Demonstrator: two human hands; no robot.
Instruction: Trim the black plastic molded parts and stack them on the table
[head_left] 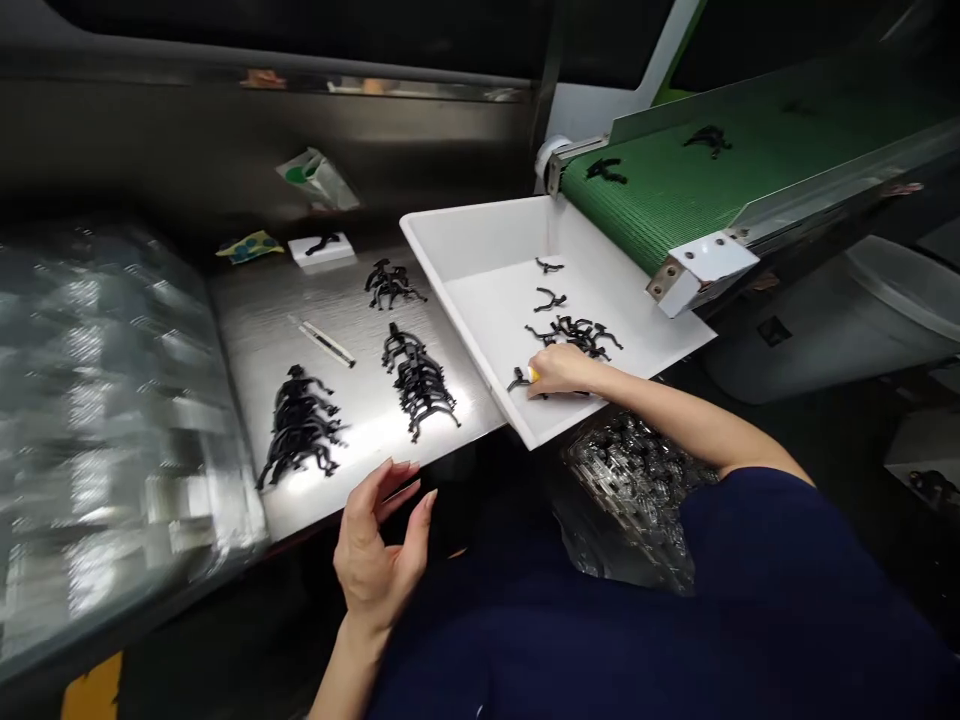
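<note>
My right hand (561, 370) reaches down into a white tray (480, 300), its fingers bent and pressed together, with a bit of yellow at one finger. A small black curved plastic part (517, 379) shows right beside those fingertips; whether they grip anything is hidden. Past the hand lies a loose heap of similar black parts (581, 332), with two single ones farther back. My left hand (382, 550) hovers before the metal table's front edge, fingers apart and holding nothing. Nearest to it are two nested rows of black parts, one in the middle (421, 385) and one at left (300, 430).
A green conveyor belt (675, 190) carrying black parts ends above the tray. Stacked clear plastic trays (112, 430) stand at left, blurred. On the metal table (360, 440) lie a thin pen-like tool (324, 340), a white block (322, 250) and another small black pile (391, 285).
</note>
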